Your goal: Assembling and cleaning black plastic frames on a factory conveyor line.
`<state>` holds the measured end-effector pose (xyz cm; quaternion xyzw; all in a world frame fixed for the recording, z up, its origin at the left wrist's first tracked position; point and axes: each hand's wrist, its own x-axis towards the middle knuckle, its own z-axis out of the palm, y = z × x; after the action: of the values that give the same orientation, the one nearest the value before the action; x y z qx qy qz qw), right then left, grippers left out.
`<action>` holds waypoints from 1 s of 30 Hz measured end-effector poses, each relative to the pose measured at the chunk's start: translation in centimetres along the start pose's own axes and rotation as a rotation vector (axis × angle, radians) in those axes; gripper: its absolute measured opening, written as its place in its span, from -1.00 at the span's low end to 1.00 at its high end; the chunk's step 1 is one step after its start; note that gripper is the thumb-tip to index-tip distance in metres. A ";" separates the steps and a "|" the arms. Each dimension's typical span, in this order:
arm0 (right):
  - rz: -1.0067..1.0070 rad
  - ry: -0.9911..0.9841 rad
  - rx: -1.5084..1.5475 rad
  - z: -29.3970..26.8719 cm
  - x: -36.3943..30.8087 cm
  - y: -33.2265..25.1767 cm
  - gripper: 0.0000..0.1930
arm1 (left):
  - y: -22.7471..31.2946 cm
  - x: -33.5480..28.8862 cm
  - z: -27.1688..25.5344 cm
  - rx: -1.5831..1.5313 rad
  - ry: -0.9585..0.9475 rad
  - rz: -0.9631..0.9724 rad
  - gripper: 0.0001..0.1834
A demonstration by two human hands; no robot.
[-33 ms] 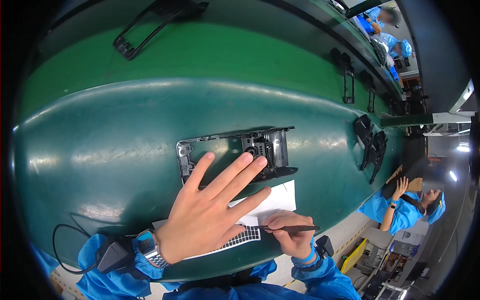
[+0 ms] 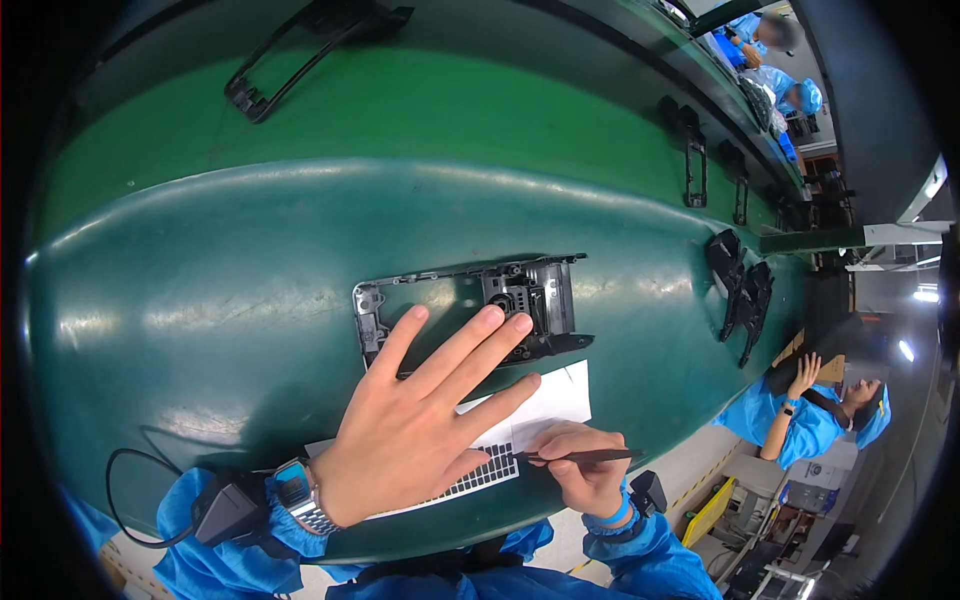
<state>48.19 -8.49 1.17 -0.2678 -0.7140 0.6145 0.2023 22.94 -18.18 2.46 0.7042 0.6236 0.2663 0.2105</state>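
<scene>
Scarcely any movement, dark tool [image 2: 602, 455] pointing left, long axis crosswise

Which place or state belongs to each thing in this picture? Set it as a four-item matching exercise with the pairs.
Column one
1. left hand
2. right hand
3. black frame
4. white sheet with small black rectangles

Column two
A. lies near the front edge of the green table, partly covered
B. fingers closed on a slim dark tool
C. fingers spread wide
D. has a large opening with the green tabletop showing through

Pairs: 1-C, 2-B, 3-D, 4-A
</scene>
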 end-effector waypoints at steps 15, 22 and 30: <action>-0.336 0.149 0.063 -1.0 7.9 -4.6 -0.85 | -0.2 1.6 -1.8 -0.005 0.218 -0.112 0.02; -0.342 0.101 -0.204 0.4 13.7 -3.8 -0.87 | -2.7 1.5 -1.6 -0.039 0.268 -0.083 -0.16; -0.302 0.064 -0.179 0.4 14.4 -2.2 -0.88 | -3.5 1.2 -1.3 -0.241 0.270 -0.077 -0.15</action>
<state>36.53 0.10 2.67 -0.1940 -0.7913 0.5021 0.2901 19.59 -16.54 1.40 0.6075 0.6363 0.4228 0.2178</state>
